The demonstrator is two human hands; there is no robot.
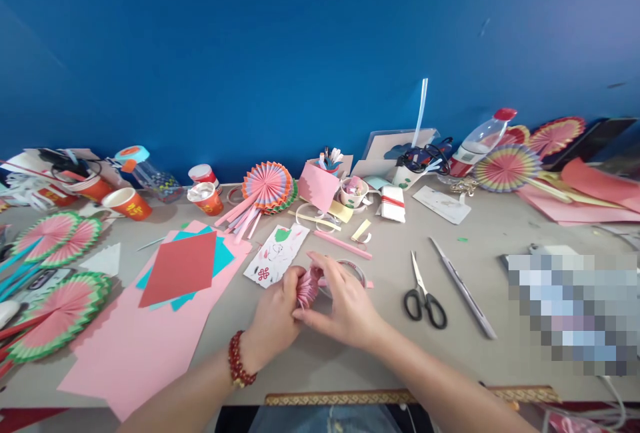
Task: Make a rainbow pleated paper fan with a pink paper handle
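Note:
A small pleated piece of pink paper is held above the table between my two hands. My left hand has its fingers closed around the paper's left side; a red bead bracelet circles that wrist. From the right, my right hand curves its thumb and fingers about the same piece, fingertips at its upper and lower edges. Just behind them lie a roll of tape, partly hidden by my right hand, and a white sheet with green and red marks. Black-handled scissors lie to the right.
Red paper tops blue and pink sheets on the left. Finished paper fans stand by the blue wall, with more at far left. A silver pen-like tool, a plastic bottle and paper cups are also around.

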